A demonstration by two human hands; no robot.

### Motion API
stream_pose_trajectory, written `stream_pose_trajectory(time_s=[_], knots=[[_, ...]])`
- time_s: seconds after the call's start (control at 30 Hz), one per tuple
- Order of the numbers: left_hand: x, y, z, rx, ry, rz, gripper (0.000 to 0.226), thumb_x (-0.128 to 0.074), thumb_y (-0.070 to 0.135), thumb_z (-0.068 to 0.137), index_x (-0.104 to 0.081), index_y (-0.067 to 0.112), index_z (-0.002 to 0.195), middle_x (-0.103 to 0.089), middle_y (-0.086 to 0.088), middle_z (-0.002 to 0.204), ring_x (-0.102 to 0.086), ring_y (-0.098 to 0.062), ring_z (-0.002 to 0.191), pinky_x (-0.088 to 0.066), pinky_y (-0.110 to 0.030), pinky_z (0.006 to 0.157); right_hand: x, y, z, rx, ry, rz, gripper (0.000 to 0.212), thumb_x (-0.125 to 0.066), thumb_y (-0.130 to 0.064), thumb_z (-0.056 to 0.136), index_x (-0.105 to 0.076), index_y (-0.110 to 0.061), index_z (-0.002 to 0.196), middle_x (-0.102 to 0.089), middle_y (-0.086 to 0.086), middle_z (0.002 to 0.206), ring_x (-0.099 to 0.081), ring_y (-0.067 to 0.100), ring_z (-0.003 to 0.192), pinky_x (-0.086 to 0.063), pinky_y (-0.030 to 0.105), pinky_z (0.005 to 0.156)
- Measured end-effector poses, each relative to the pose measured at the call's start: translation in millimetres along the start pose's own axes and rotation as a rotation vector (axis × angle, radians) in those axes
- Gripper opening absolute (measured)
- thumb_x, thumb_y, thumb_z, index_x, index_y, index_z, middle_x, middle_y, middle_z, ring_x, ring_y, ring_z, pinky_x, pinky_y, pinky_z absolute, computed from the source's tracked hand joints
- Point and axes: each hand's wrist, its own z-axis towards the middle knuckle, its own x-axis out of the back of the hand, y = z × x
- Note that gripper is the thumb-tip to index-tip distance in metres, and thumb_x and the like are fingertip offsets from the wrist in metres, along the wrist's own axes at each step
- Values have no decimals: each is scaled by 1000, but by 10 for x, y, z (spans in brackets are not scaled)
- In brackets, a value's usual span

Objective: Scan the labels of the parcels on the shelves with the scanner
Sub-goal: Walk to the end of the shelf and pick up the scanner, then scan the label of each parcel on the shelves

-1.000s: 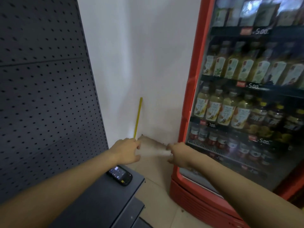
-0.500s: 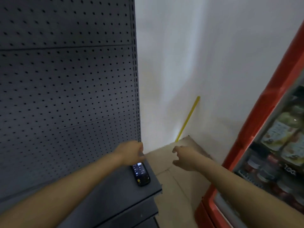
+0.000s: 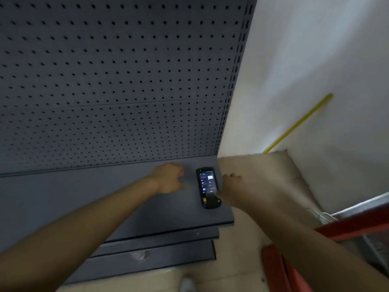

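The black handheld scanner (image 3: 207, 186) lies face up with its screen lit, near the right end of a grey shelf (image 3: 105, 197). My left hand (image 3: 168, 179) rests on the shelf just left of the scanner, apart from it, with fingers loosely curled and holding nothing. My right hand (image 3: 233, 186) is at the scanner's right edge, blurred, and its thumb touches the lower right side of the scanner. No parcel is in view.
A grey pegboard back panel (image 3: 115, 81) rises behind the shelf. Lower grey shelves (image 3: 157, 258) step out below. Flat cardboard (image 3: 273, 171) lies on the floor to the right, a yellow stick (image 3: 299, 123) leans on the white wall, and the red fridge base (image 3: 357, 224) is at the right edge.
Both hands have left the cardboard by the wall and come to the shelf. The view swung left off the drinks fridge. My right hand now touches the scanner.
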Motion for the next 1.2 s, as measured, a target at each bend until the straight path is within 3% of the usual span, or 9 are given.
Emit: stream_pose_trajectory(time_s=[0.13,0.3,0.47,0.77,0.9,0.97,1.03,1.1,1.2], knots=[[-165,-208,219,30,-58,-10,52,-57,39,92,-46,18,138,-46,-2,141,-48,-20,125,-40,-29,104,-124,-35,294,-77,-39,141,57,-55,-40,94,-44,-1,133,-48,18,136,-46,31,126,-36,32,101],[-340,-348,415,47,-117,-22,53,-55,41,92,-44,18,139,-46,-3,142,-49,-22,124,-40,-28,102,-358,-65,598,-226,-95,290,88,-69,-56,79,-38,-1,140,-48,15,139,-48,29,126,-42,32,95],[-436,-390,539,64,-127,-42,56,-53,47,92,-45,16,138,-48,-6,141,-49,-25,124,-41,-33,104,-604,-94,796,-301,-122,302,113,-73,-67,67,-27,0,146,-40,17,145,-39,32,135,-38,39,109],[-538,-477,516,145,-136,-128,46,-56,41,92,-51,17,131,-53,-4,135,-52,-22,121,-41,-29,101,-754,-120,924,-303,-77,393,96,-80,-47,69,-28,-5,138,-42,19,138,-40,34,130,-40,41,104],[-469,-444,425,160,-94,-138,43,-55,38,92,-53,17,130,-53,-4,135,-53,-22,119,-42,-29,101,-671,-105,1003,-315,-200,430,114,-79,-43,67,-11,-2,149,-31,21,145,-35,35,135,-40,42,107],[-412,-409,365,167,-70,-136,44,-55,36,92,-52,18,132,-52,-3,136,-53,-22,119,-42,-29,101,-567,-101,1004,-313,-255,464,119,-79,-40,66,-6,0,151,-33,19,143,-39,33,130,-46,41,101],[-352,-389,305,173,-47,-116,46,-56,36,91,-51,18,133,-51,-2,136,-52,-21,120,-42,-29,101,-479,-115,989,-297,-316,524,117,-80,-36,60,-16,2,149,-49,14,123,-52,25,109,-54,35,83],[-298,-385,228,192,-31,-113,47,-57,36,90,-50,18,133,-51,-2,136,-52,-21,119,-42,-30,101,-438,-125,974,-276,-354,572,112,-80,-35,41,-43,4,138,-62,9,101,-60,18,87,-59,30,70],[-215,-395,73,241,-11,-109,46,-57,37,90,-50,19,132,-50,-3,133,-52,-22,117,-41,-30,98,-382,-204,873,-222,-430,625,85,-80,-29,42,-57,0,118,-65,11,106,-62,18,81,-52,24,58]])
